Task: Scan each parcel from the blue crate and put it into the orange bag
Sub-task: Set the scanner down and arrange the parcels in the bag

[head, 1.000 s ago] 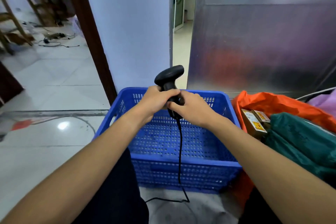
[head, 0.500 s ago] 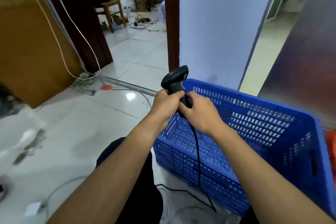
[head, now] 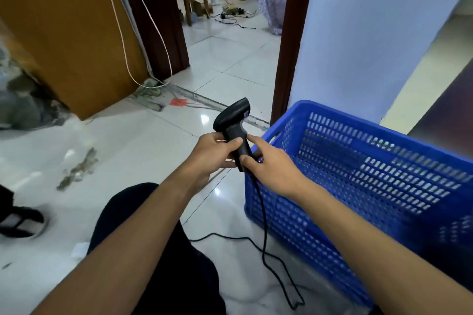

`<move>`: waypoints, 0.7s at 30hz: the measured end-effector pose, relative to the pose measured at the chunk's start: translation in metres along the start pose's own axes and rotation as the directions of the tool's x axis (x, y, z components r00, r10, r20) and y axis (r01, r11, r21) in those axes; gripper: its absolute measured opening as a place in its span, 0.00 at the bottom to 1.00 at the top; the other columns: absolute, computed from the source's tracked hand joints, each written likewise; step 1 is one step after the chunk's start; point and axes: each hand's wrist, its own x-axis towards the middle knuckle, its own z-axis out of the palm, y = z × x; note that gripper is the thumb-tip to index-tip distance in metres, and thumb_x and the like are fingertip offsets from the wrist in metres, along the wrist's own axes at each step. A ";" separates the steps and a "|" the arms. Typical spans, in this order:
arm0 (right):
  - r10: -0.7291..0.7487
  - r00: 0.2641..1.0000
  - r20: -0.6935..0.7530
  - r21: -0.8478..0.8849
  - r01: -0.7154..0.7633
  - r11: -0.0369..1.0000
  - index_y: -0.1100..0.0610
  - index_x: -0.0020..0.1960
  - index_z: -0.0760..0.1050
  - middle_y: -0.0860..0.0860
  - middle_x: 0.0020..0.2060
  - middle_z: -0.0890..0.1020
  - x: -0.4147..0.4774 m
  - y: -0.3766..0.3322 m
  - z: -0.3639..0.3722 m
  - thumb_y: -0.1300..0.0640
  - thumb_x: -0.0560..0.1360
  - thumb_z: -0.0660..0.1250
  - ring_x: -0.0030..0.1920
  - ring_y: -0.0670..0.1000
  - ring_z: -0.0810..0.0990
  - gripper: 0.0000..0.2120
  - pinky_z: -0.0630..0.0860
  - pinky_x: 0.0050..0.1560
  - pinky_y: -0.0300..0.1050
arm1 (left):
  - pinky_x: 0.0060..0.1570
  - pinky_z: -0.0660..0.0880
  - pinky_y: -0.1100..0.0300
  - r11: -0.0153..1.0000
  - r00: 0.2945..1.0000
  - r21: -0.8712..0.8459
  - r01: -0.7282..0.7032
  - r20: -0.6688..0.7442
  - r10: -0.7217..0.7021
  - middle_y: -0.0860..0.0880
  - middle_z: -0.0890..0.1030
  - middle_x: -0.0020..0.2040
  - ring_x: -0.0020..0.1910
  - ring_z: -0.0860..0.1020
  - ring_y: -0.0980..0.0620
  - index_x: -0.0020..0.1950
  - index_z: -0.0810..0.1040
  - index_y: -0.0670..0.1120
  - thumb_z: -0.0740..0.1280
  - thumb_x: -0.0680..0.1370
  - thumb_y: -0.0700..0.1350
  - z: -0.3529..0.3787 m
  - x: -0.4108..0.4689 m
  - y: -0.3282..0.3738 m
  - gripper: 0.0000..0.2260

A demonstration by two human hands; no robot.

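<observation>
A black barcode scanner (head: 234,123) stands upright between both hands, just left of the blue crate (head: 371,174). My left hand (head: 212,153) grips its handle with the thumb across the front. My right hand (head: 271,166) holds the lower end of the handle, index finger stretched toward the grip. The scanner's black cable (head: 266,233) hangs down and loops over the floor. The part of the crate's inside that shows holds no parcels. The orange bag is out of view.
A dark doorframe (head: 284,59) and a pale wall (head: 371,33) stand behind the crate. A brown wooden panel (head: 64,41) with white cords leans at the left. Debris (head: 76,171) and a sandal (head: 18,222) lie on the white tiled floor. My dark trouser leg (head: 143,212) is below.
The view has swung left, so the orange bag and its parcels have left the frame. Both hands carried the scanner from above the crate to its left side; the right fingers have loosened.
</observation>
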 end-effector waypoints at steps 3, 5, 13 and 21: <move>0.073 0.997 0.036 0.038 -0.075 0.996 0.49 0.81 0.59 0.49 0.57 0.82 0.009 0.003 0.012 0.41 0.81 0.64 0.57 0.54 0.80 0.32 0.76 0.62 0.55 | 0.49 0.86 0.50 1.000 1.000 -0.003 -0.001 0.014 0.001 0.40 0.87 0.53 0.48 0.88 0.45 0.62 0.81 0.39 0.70 0.82 0.42 -0.012 0.015 -0.005 0.10; 0.099 0.993 0.060 0.047 -0.101 0.994 0.50 0.77 0.63 0.49 0.55 0.81 0.015 0.004 0.025 0.39 0.80 0.65 0.56 0.54 0.80 0.30 0.76 0.61 0.56 | 0.44 0.85 0.55 1.000 0.999 0.002 0.002 0.037 -0.002 0.41 0.87 0.52 0.46 0.88 0.47 0.61 0.81 0.40 0.70 0.82 0.42 -0.020 0.026 -0.009 0.09; 0.216 0.975 0.049 0.025 -0.217 0.976 0.50 0.63 0.68 0.51 0.47 0.81 0.059 0.009 0.074 0.36 0.76 0.69 0.49 0.56 0.81 0.24 0.80 0.51 0.58 | 0.39 0.83 0.62 0.999 0.989 0.026 0.043 0.142 -0.046 0.50 0.88 0.45 0.41 0.87 0.57 0.52 0.82 0.47 0.69 0.83 0.41 -0.038 0.067 -0.045 0.02; 0.351 0.889 0.295 -0.083 -0.342 0.936 0.54 0.69 0.63 0.54 0.52 0.81 0.080 0.052 0.160 0.43 0.82 0.62 0.51 0.57 0.81 0.22 0.80 0.52 0.56 | 0.48 0.85 0.51 0.927 0.928 0.089 0.365 0.042 -0.370 0.46 0.87 0.50 0.46 0.86 0.49 0.57 0.82 0.46 0.69 0.82 0.51 -0.042 0.090 -0.162 0.10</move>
